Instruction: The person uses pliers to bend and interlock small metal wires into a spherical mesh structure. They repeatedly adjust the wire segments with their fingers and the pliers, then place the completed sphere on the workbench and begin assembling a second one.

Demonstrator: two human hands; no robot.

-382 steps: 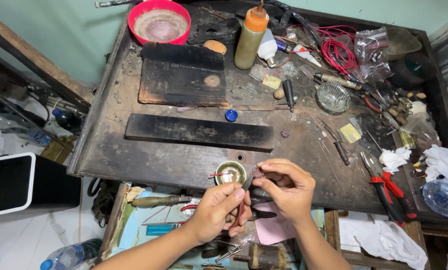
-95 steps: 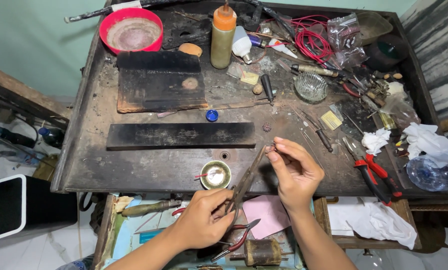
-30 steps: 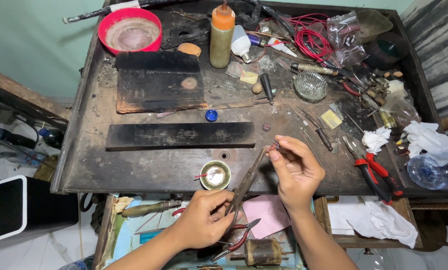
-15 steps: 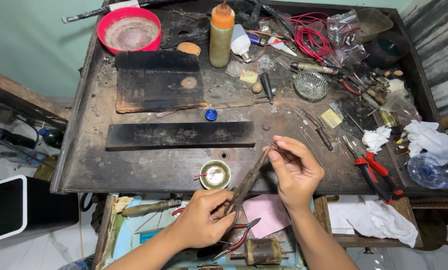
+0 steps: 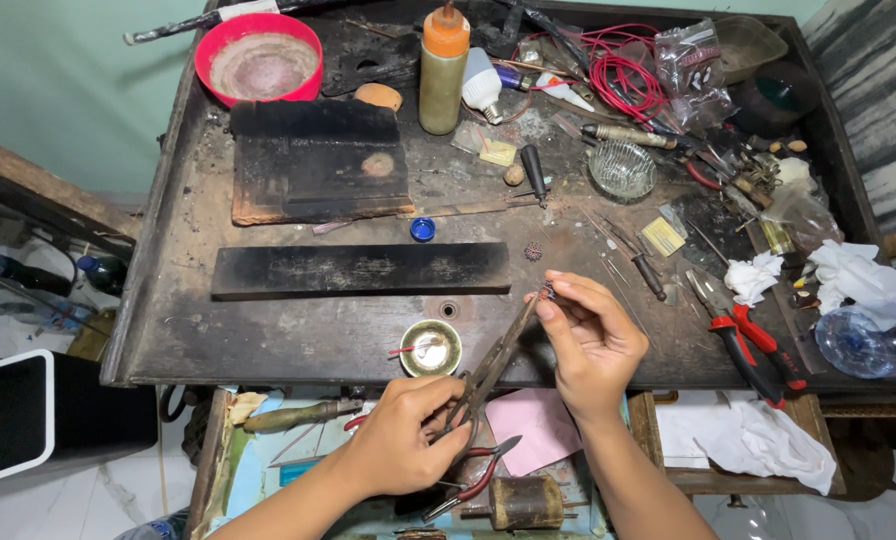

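My left hand (image 5: 408, 440) grips the handles of long dark metal tongs (image 5: 496, 358), whose tips reach up and to the right. The tips meet a tiny dark piece (image 5: 546, 291) pinched between thumb and fingers of my right hand (image 5: 590, 340), just above the front part of the worn metal bench (image 5: 298, 330). A small brass bowl (image 5: 430, 347) with a red-tipped stick sits on the bench just left of the tongs. Red-handled pliers (image 5: 473, 478) lie under my left hand.
A long black block (image 5: 363, 268) and a charred board (image 5: 318, 160) lie further back. A red bowl (image 5: 260, 58), an orange-capped bottle (image 5: 442, 68), red wire (image 5: 623, 75), a glass dish (image 5: 621, 170) and red cutters (image 5: 753, 345) crowd the back and right. A drawer with a wooden-handled tool (image 5: 298, 415) is below.
Almost nothing differs over the last second: both hands keep their hold, with the tongs' tips staying at the small piece in my right fingers.
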